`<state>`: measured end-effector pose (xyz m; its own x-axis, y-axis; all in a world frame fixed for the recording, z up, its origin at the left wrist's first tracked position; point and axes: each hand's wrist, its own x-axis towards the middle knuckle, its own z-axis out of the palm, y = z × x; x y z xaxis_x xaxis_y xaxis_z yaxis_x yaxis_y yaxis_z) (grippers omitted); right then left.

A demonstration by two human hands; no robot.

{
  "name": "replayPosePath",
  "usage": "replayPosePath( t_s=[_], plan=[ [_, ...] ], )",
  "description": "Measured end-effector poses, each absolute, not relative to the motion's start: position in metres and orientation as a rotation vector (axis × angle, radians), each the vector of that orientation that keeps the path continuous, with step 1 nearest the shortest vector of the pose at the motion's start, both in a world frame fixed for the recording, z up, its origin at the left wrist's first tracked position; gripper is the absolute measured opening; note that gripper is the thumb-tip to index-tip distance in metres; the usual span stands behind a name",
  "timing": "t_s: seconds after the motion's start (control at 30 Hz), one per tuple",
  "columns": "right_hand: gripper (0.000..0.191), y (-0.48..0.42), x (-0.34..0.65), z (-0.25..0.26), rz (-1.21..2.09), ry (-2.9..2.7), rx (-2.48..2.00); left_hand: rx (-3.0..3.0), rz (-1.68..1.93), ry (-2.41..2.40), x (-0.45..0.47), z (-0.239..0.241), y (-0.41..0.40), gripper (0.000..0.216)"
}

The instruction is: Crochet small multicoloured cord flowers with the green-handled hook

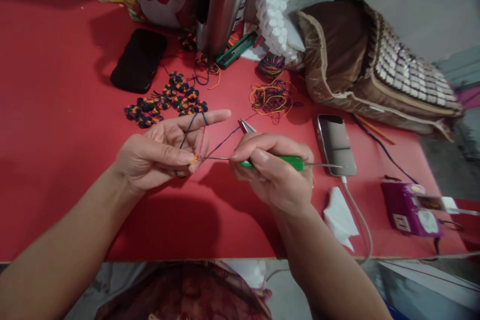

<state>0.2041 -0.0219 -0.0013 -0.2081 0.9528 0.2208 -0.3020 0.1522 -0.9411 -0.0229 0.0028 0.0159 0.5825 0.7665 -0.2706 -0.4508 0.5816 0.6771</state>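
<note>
My left hand [165,152] pinches a small yellow and pink piece of crochet [195,159] between thumb and fingertips. Dark yarn loops over its outstretched index finger. In my right hand [275,172] is a crochet hook [294,162] with a green handle, its thin metal shaft reaching left to the crochet piece. A multicoloured strand [227,137] runs from the piece up past my right hand towards a loose yarn tangle [273,98]. Just above my right hand the metal tip of a pointed tool [247,126] shows; the hand hides the rest.
Dark, orange and pink crocheted pieces [168,100] lie beyond my left hand, near a black phone [139,60]. Behind are a yarn ball [271,65], a green cutter [236,51] and a steel flask [227,5]. A brown bag [337,50], charging phone [336,144] and purple box [410,210] stand right.
</note>
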Motion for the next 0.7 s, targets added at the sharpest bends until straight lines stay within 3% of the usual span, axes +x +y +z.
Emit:
replayPosePath(
  t_s=[0.7],
  plan=[
    [0.012,-0.023,0.197,0.002,1.311,-1.100,-0.868,0.616,0.909,0.583,-0.019,0.005,0.005,0.067]
  ],
)
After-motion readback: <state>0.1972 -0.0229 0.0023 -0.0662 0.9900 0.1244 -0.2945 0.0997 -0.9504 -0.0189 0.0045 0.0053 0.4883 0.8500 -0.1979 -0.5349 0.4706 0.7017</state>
